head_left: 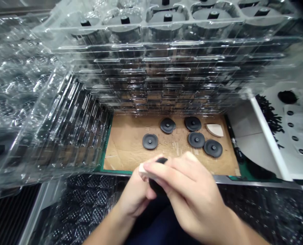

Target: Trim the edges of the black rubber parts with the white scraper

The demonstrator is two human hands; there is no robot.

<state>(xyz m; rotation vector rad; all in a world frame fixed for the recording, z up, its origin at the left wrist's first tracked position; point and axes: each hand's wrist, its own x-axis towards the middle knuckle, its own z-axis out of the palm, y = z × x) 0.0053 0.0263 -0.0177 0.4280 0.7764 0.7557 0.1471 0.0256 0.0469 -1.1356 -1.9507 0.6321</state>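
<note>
Both hands meet at the bottom centre, just below the front edge of a brown cardboard mat [125, 143]. My left hand [134, 195] curls under a black round disc [157, 185] and grips it. My right hand [189, 190] lies over the top, its fingers closed on a thin white pad [144, 170] pressed against the disc. Most of the disc is hidden by the fingers. Several more black discs with a centre hub [150, 141] lie loose on the mat beyond the hands.
A tall stack of clear plastic trays [166, 71] holding black parts stands behind the mat, with more trays leaning at the left [39, 119]. A white wedge-shaped pad [215, 130] lies at the mat's right. A white bin [268, 136] with small black pieces stands at the right.
</note>
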